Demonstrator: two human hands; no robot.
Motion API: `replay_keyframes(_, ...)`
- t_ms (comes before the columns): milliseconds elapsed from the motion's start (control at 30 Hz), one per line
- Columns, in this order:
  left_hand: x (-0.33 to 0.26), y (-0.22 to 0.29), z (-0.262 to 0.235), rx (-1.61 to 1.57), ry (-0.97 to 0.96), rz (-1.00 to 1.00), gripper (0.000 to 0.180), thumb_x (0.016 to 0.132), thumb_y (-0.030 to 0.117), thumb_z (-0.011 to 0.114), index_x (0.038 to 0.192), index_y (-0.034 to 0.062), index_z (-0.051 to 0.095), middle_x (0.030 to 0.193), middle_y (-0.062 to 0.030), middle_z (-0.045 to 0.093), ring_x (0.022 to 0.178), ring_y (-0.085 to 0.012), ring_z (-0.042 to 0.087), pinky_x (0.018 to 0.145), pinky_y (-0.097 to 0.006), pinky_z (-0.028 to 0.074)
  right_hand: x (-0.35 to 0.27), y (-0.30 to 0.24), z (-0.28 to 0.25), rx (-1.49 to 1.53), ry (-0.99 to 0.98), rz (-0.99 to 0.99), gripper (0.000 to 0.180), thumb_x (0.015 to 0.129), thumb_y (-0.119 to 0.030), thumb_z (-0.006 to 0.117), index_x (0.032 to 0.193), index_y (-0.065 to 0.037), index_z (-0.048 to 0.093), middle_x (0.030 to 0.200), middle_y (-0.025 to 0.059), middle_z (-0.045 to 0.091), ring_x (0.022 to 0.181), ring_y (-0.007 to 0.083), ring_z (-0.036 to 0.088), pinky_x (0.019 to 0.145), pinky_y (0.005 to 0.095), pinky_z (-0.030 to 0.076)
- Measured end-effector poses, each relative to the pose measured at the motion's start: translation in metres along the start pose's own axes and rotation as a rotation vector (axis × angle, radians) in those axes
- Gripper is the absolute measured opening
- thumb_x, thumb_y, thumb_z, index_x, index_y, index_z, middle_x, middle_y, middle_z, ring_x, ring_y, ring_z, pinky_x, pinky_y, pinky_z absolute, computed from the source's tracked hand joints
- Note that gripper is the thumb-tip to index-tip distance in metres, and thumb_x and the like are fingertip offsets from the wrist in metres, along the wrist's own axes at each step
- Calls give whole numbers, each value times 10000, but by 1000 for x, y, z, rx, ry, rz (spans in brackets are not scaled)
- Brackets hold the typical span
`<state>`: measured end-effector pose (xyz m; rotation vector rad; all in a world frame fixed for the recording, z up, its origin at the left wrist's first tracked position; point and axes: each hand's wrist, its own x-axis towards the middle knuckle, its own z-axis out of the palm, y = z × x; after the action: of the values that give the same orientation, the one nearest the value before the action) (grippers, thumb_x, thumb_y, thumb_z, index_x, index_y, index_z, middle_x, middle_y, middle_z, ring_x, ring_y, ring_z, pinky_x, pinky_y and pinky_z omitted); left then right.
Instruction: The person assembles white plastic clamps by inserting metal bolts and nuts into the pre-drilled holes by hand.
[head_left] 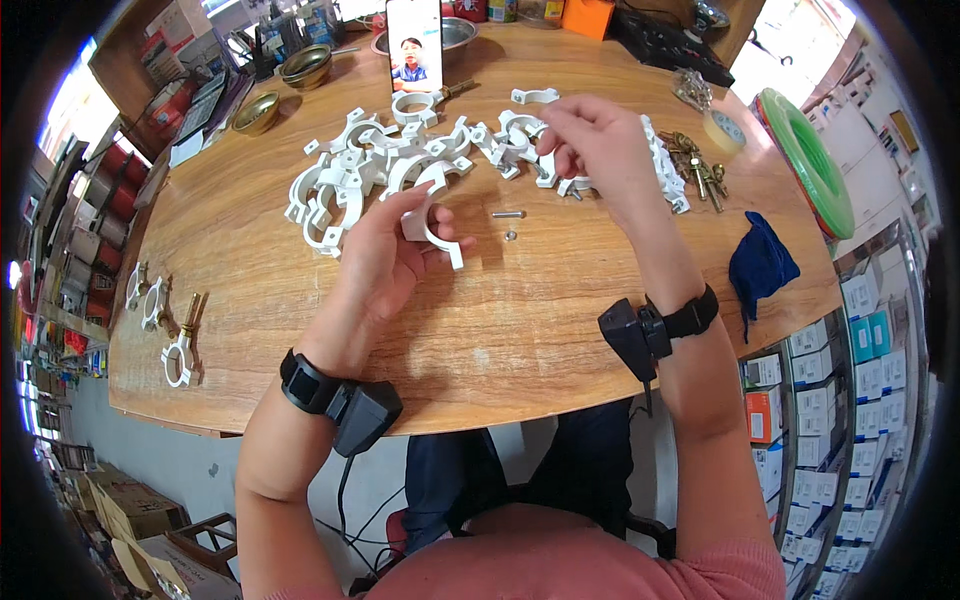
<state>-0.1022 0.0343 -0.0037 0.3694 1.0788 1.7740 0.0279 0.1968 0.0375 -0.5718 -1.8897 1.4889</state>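
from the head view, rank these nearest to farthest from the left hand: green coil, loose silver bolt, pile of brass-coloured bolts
From the left hand:
1. Loose silver bolt, just to its right
2. Pile of brass-coloured bolts, farther right
3. Green coil, farthest right

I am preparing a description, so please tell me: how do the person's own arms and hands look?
The left hand and the right hand are bare, without gloves. Each wrist wears a black strap with an angular black device, from which a thin black cable runs. A short pinkish-red sleeve shows at the right upper arm.
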Motion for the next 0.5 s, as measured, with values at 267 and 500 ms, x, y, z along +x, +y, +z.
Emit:
replay_keyframes(267,-5,1,8,248,-44,-110,222,842,220,513,932,20,544,674,-27,541,579,-115,542,524,-267,492,11,5,-33,-870,95,-50,208,734,-295,573,813,-120,652,728,63,631,718,240,600,646,337,457)
replay_keyframes(500,-2,1,4,306,-58,-167,223,838,223,512,928,22,547,701,-46,579,596,-121,570,491,-243,475,5,0,-37,-1074,62,-15,189,730,-279,573,809,-129,657,726,54,630,713,235,601,648,332,463)
